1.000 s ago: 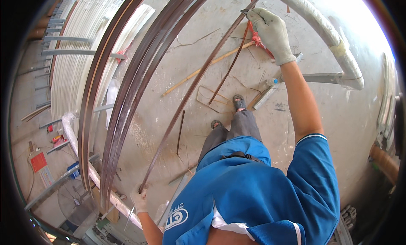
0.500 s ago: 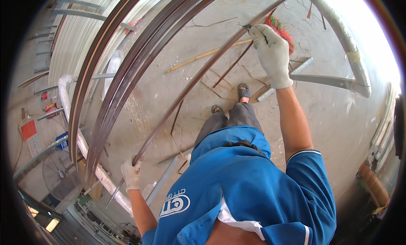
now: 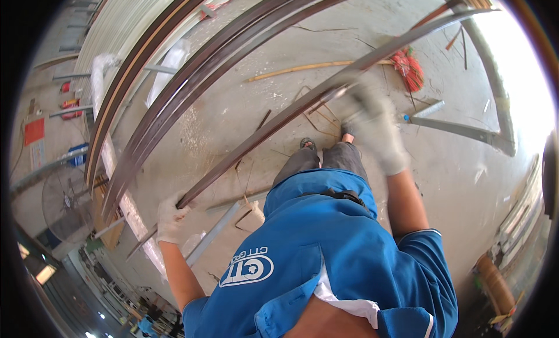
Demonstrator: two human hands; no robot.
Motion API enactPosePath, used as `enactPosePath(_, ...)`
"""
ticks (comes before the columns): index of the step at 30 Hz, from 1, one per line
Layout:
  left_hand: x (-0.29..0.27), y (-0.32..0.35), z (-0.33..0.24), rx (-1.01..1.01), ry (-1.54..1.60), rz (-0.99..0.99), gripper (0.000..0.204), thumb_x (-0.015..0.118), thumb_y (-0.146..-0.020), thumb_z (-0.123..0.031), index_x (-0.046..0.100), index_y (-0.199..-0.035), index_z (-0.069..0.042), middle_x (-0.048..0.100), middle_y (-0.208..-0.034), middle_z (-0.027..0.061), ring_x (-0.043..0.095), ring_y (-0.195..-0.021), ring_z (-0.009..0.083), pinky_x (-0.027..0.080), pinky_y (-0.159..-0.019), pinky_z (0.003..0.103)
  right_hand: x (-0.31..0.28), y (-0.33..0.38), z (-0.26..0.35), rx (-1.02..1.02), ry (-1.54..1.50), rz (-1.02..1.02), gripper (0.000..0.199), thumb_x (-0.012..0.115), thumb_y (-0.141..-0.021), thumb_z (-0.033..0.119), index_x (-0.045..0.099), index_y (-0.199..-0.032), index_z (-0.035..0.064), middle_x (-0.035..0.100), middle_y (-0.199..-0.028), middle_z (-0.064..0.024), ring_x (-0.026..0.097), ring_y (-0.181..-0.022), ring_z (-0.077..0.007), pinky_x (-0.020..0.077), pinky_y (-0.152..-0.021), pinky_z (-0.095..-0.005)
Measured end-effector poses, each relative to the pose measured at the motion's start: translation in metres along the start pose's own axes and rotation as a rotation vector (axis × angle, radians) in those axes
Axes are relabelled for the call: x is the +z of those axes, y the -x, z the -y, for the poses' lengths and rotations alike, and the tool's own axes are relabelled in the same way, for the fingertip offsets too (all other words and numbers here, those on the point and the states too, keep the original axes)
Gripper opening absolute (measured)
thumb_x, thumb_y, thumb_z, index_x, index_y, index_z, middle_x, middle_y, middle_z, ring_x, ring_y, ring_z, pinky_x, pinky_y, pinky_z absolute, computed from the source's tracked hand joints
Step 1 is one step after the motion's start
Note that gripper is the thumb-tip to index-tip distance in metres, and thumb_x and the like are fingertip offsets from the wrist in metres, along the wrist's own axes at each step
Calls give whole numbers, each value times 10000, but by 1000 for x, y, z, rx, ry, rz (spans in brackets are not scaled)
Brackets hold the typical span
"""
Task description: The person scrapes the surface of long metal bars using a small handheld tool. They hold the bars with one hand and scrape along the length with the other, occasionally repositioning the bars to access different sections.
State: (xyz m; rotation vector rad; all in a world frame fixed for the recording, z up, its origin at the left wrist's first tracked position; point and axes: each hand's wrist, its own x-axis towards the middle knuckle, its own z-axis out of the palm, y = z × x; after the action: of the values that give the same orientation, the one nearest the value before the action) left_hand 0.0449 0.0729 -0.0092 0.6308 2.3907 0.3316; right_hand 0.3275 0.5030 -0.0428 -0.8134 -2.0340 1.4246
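Observation:
A long brown strip [image 3: 262,135] slants across in front of me from lower left to upper right. My left hand [image 3: 172,221], in a white glove, is closed around its lower end. My right hand [image 3: 375,125], gloved too, is smeared by motion just below the strip's middle. A small pale, shiny thing [image 3: 334,94] shows at its fingertips against the strip; its kind is too blurred to make out. Several similar dark brown strips [image 3: 169,102] lie side by side beyond, to the left.
Metal rack arms hold white lengths [image 3: 125,29] at the far left, beside a plastic-wrapped bar [image 3: 110,157]. A grey metal frame [image 3: 495,105] stands at the right. On the floor lie a bamboo stick [image 3: 297,70], a red bundle [image 3: 409,71] and scraps. A fan [image 3: 67,201] stands at left.
My right hand has come down and nearer along the strip, from its upper part toward the middle. The strip's far end has swung to the right; my left hand keeps its hold.

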Motion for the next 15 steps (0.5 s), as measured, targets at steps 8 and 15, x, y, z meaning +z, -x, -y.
enactPosePath(8,-9,5,4,-82,-249,-5,606,740,-807,-634,762,-1025,-69,700,-769,149,684,-714,293,513,-692,386,-120,-95,-67,-86,455,-594,311,568,-1046,296,693,-1325,237,743,-916,-47,676,-831,-107,524,-752,-312)
enactPosePath(15,20,-13,-67,256,-259,34,664,704,-810,-701,749,-948,-54,661,-671,158,681,-680,343,490,-631,424,-116,-123,-80,-28,587,-565,274,600,-1023,342,719,-1268,314,763,-1108,-70,735,-948,-200,545,-797,-328)
